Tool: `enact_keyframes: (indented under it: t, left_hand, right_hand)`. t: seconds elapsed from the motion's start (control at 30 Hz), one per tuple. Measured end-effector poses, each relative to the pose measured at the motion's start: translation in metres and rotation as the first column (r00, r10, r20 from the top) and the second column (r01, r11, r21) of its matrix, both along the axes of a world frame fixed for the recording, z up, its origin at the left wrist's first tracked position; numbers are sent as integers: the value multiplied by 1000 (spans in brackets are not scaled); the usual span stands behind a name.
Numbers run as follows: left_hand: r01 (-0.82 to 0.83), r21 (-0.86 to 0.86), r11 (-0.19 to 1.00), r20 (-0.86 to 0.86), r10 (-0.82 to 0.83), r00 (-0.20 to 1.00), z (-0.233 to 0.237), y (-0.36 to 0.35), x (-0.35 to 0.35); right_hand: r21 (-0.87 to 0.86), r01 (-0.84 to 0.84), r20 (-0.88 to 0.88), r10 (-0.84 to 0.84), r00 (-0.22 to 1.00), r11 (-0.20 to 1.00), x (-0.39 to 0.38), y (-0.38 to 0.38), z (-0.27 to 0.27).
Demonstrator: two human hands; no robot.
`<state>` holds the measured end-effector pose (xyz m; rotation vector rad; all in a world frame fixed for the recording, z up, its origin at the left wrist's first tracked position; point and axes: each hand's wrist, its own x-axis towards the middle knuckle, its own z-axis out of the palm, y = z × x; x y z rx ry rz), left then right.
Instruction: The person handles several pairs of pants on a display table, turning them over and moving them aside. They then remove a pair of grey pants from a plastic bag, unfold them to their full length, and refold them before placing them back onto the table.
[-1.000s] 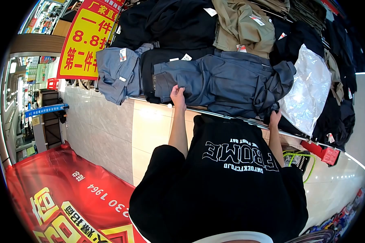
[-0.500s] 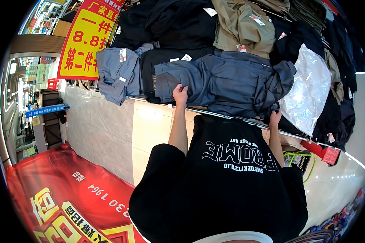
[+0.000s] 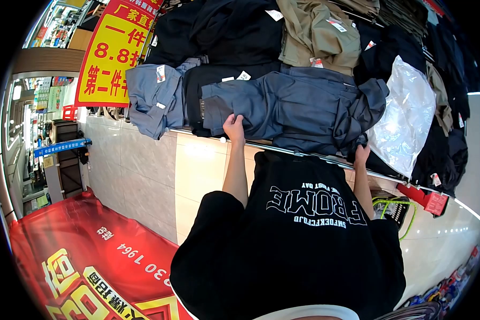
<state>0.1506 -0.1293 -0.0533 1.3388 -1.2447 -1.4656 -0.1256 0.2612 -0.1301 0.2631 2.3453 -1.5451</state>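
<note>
Dark grey-blue trousers (image 3: 304, 101) lie sideways across the front of a display of clothes. My left hand (image 3: 233, 128) is closed on their lower front edge near the left end, with thumb and fingers pinching the cloth. At the right end, my right hand (image 3: 362, 153) grips a bunched part of the same trousers, its fingertips partly hidden by the fabric. Touching the trousers on the right is a shiny clear plastic bag (image 3: 405, 117). Another folded grey-blue garment (image 3: 154, 98) with a white tag is to the left, beside black cloth (image 3: 194, 88).
A metal rail (image 3: 282, 151) runs along the display's front edge. Black garments (image 3: 224, 32) and khaki trousers (image 3: 320, 37) lie behind. A yellow and red sign (image 3: 112, 58) stands at the left, a red banner (image 3: 101, 250) at lower left. A green-edged basket (image 3: 397, 213) is at the right.
My left hand has shifted very slightly left along the trousers' edge, still gripping. The right hand and the garments look nearly the same.
</note>
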Motion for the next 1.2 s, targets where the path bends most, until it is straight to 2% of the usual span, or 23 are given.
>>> enact_keyframes:
  t: [0.03, 0.1, 0.13, 0.2, 0.23, 0.27, 0.3, 0.33, 0.37, 0.4, 0.43, 0.5, 0.6, 0.67, 0.7, 0.77, 1.0, 1.2]
  left_hand:
    - [-26, 2, 1000, -134, 26, 991, 5, 1, -1]
    - [-6, 10, 1000, -174, 8, 985, 14, -2, 2]
    - [36, 27, 999, -257, -27, 966, 19, -4, 4]
    - [87, 57, 995, -403, -56, 913, 44, -4, 3]
    - [82, 58, 995, -402, -52, 914, 59, -3, 0]
    - [124, 34, 992, -434, -97, 896, 72, 0, -3]
    - [166, 8, 986, -464, -143, 874, 82, 2, -5]
    - [201, -3, 980, -457, -180, 871, 88, 4, -5]
    - [208, -2, 978, -454, -186, 871, 101, 8, -10]
    - [230, -10, 973, -443, -211, 871, 118, 16, -18]
    - [256, -18, 966, -435, -238, 868, 133, 24, -26]
    - [306, -30, 952, -440, -288, 850, 151, 38, -37]
    - [401, -60, 914, -390, -391, 834, 175, 62, -50]
    - [508, -89, 857, -345, -505, 791, 185, 76, -51]
    - [543, -107, 833, -309, -547, 778, 191, 82, -53]
    - [540, -122, 833, -363, -544, 757, 202, 91, -61]
    - [559, -109, 822, -293, -564, 772, 198, 100, -63]
    - [559, -98, 823, -235, -565, 791, 199, 108, -67]
  right_hand:
    - [2, 1, 0, -1, 1000, 1000, 0, 1, 1]
    - [258, -48, -55, 64, 996, 965, 3, -3, 12]
    - [259, -55, -54, 71, 996, 964, 7, -8, 14]
    - [285, 194, -350, -87, 933, 938, 20, -22, 23]
    - [287, 190, -349, -83, 934, 939, 25, -29, 31]
    - [358, 287, -592, -22, 806, 888, 31, -43, 64]
    - [394, 399, -781, 72, 620, 828, 37, -58, 99]
    - [395, 401, -780, 71, 622, 827, 42, -73, 133]
    - [238, 131, -681, 69, 729, 962, 47, -90, 167]
    - [15, -120, -573, 107, 813, 993, 51, -103, 194]
    - [-61, -320, -483, 252, 839, 946, 52, -114, 209]
    - [-64, -626, -428, 545, 721, 777, 58, -139, 248]
    - [-162, -836, -486, 694, 530, 525, 77, -175, 271]
    - [-165, -874, -532, 705, 469, 457, 90, -194, 280]
    - [-237, -867, -517, 699, 495, 439, 95, -202, 284]
    - [-201, -876, -504, 721, 477, 439, 93, -206, 286]
    - [-145, -856, -507, 706, 494, 496, 94, -193, 284]
    - [-161, -810, -483, 670, 563, 564, 96, -185, 281]
